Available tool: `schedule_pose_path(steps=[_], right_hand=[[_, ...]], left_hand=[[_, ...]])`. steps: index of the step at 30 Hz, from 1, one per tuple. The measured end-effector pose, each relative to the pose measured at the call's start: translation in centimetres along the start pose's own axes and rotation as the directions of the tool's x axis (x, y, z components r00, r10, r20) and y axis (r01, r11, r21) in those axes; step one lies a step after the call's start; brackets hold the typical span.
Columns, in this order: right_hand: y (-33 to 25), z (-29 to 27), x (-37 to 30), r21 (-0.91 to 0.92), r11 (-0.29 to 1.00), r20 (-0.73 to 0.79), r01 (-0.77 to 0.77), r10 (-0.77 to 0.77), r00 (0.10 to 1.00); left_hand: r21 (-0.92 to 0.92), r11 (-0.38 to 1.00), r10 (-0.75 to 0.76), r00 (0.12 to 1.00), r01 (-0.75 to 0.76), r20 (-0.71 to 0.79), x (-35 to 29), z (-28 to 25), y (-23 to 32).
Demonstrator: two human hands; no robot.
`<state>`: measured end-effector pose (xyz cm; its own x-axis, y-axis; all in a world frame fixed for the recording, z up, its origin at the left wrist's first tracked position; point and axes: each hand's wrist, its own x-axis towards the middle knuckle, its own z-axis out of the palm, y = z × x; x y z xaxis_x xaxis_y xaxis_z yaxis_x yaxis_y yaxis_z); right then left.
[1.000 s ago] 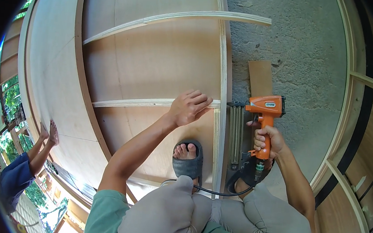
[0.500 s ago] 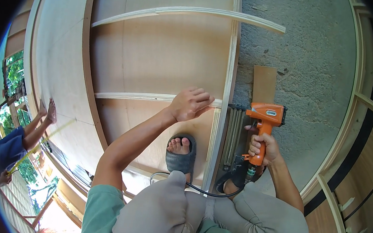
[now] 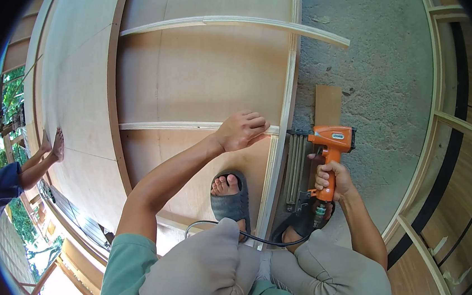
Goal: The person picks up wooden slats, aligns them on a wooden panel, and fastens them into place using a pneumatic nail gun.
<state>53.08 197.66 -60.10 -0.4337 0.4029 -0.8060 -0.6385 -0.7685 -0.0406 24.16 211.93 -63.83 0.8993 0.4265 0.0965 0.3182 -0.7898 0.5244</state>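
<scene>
My right hand (image 3: pixel 335 181) is wrapped around the handle of an orange air nail gun (image 3: pixel 331 137), its thumb pointing left. The gun's dark nose meets the outer side of a long wooden rail (image 3: pixel 290 85), level with the end of a crosswise wooden strip (image 3: pixel 165 124). On the inner side of that joint, my left hand (image 3: pixel 242 131) is closed over the strip's end, with its fingertips partly hidden. A ribbed nail magazine (image 3: pixel 293 172) runs from the nose toward me. From the gun's base an air hose (image 3: pixel 261 240) passes left under my knees.
A second wooden strip (image 3: pixel 247 22) crosses the panel (image 3: pixel 203 71) farther off and overhangs the rail. A flat board piece (image 3: pixel 328 105) lies on the concrete floor (image 3: pixel 377 70). Wooden framing (image 3: pixel 432 125) stands at right. At far left are another person's legs (image 3: pixel 47 150). My sandalled foot (image 3: pixel 229 194) rests on the panel.
The nail gun and my right hand have shifted slightly left. My left hand stays in place. The other person has moved farther left, and their stretched yellow tape measure no longer shows.
</scene>
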Motion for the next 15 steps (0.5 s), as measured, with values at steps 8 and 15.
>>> schedule_pose_path(steps=[8, 15], right_hand=[[0.0, 0.3, -0.9, -0.005, 0.999, -0.017, 0.039, -0.04, 0.999], [1.1, -0.1, 1.5, 0.074, 0.997, 0.087, 0.0, -0.007, 0.996]], left_hand=[[-0.026, 0.999, 0.03, 0.999, -0.031, -0.024, 0.6, 0.0, 0.0], [-0.035, 0.99, 0.133, 0.979, -0.14, -0.153, -2.2, 1.8, -2.0]])
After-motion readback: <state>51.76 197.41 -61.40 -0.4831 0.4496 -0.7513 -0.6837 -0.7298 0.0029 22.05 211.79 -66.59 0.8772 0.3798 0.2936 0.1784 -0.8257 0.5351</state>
